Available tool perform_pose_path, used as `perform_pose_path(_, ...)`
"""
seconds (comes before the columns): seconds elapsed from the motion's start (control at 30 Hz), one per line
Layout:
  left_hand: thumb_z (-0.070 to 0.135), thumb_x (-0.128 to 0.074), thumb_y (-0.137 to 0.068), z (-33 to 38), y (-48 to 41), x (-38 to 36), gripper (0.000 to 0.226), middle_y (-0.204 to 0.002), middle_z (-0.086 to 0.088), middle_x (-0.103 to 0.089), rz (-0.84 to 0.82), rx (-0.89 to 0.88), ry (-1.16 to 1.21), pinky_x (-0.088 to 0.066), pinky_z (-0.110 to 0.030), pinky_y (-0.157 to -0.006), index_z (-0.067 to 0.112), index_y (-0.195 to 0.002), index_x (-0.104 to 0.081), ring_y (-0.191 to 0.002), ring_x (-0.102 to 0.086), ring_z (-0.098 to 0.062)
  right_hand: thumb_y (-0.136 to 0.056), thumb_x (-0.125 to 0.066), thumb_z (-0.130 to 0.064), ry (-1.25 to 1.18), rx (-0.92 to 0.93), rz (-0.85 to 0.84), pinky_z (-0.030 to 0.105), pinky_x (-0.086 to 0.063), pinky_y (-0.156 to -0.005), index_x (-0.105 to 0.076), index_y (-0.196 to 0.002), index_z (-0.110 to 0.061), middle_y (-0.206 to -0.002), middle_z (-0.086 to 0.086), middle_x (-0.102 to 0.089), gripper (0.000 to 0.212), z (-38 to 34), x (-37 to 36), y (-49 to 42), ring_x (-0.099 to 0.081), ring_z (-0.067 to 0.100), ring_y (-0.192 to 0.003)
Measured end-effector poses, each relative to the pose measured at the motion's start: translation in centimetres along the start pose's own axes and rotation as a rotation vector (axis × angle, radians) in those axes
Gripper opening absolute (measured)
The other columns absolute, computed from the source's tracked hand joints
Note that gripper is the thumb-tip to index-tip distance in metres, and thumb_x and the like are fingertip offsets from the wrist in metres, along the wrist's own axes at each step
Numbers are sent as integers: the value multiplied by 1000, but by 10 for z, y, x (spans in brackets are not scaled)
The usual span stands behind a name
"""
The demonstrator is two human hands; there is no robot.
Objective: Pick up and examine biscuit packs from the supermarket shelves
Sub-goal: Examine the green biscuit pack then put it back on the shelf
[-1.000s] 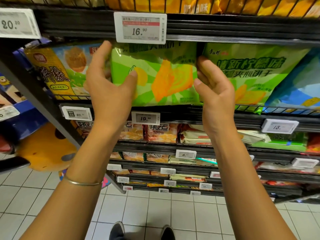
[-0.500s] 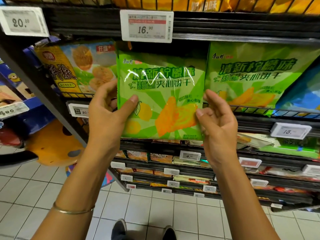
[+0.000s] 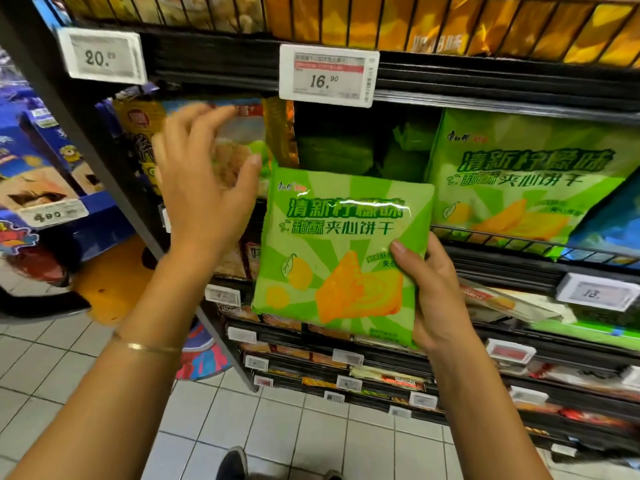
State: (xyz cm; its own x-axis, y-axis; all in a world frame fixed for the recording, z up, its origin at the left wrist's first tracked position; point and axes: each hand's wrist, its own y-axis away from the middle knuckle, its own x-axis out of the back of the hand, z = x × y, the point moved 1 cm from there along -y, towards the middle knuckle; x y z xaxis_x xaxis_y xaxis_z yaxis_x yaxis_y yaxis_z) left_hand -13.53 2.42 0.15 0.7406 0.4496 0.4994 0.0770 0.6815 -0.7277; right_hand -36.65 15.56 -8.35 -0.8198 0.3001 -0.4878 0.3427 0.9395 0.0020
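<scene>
Yellow pack [image 3: 138,140] on shelf [image 3: 502,237] at left; left hand [image 3: 204,188] in front of it, fingers spread, holding nothing, blurred; green pack [image 3: 339,258] upright off shelf, below 16.90 tag [image 3: 329,76]; right hand [image 3: 436,296] grips its lower right edge, thumb on front; twin pack [image 3: 519,174] shelved right.

A white price tag [image 3: 329,76] with a red stripe reads 16.90 and hangs on the front edge of the upper shelf [image 3: 485,79]. Near the left end of the same edge, another tag [image 3: 104,57] reads 20. A third tag [image 3: 594,292], reading 13, sits on a lower shelf edge at the right. Left of the shelving stand blue cartons [image 3: 38,143], one with a Minion picture [image 3: 71,155]. Below is a white tiled floor [image 3: 311,438] with a colourful sticker [image 3: 201,358].
</scene>
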Motion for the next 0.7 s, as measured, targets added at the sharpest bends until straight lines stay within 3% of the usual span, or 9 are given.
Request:
perform_pose_path(0.07, 56, -67, -89, -2, -25, -2, 66, -133, -21, -51, -101, -24, -244, -40, -45, -95, 7, -131, -54, -128, -46, -42, -84, -73, -17, -15, -22, 7, 46, -62, -83, -61, -136, -12, -125, 17, -73, 53, 1, 5, 2, -72, 36, -112)
perform_pose_path(0.13, 63, -68, -86, -4, -39, -9, 70, -122, -28, -54, -215, 2, -349, -41, -54, -90, 2, -117, -55, -122, -46, -47, -84, -73, -19, -37, -35, 20, 44, -62, -82, -62, -135, -11, -125, 18, -73, 52, 2, 9, 3, -72, 36, -111)
perform_pose_path(0.27, 49, -76, -85, -10, -37, -20, 55, -112, -25, -56, -176, -62, -349, -39, -52, -87, 4, -111, -56, -115, -47, -46, -84, -72, -21, -37, -34, 56, 45, -62, -81, -66, -131, -12, -123, 16, -74, 48, 0, 10, 1, -73, 34, -109)
perform_pose_path(0.37, 43, -81, -82, -21, -27, -22, 57, -117, -21, -52, -146, -130, -328, -38, -47, -88, 9, -117, -53, -113, -46, -45, -84, -71, -20, -32, -10, 60, 38, -62, -73, -77, -113, -22, -112, 10, -78, 30, 0, 10, 0, -77, 27, -99)
perform_pose_path(0.43, 44, -81, -81, -28, -24, -22, 60, -120, -20, -50, -150, -162, -319, -39, -47, -90, 11, -121, -51, -115, -45, -43, -85, -69, -20, -46, -8, 64, 35, -62, -70, -81, -105, -26, -107, 5, -80, 24, 0, 9, -1, -78, 22, -95)
perform_pose_path(0.6, 47, -79, -83, -35, -29, -25, 58, -112, -23, -52, -157, -141, -314, -40, -51, -84, 7, -113, -50, -109, -48, -45, -85, -71, -21, -73, -18, 83, 39, -62, -74, -81, -106, -25, -111, 7, -79, 24, 2, 6, -4, -77, 25, -100)
perform_pose_path(0.7, 57, -68, -84, -30, -23, -34, 62, -113, -26, -51, -149, -138, -316, -39, -55, -93, 7, -112, -45, -109, -48, -48, -84, -72, -22, -74, -18, 95, 41, -62, -75, -81, -106, -26, -112, 8, -79, 24, 4, 5, -4, -76, 26, -101)
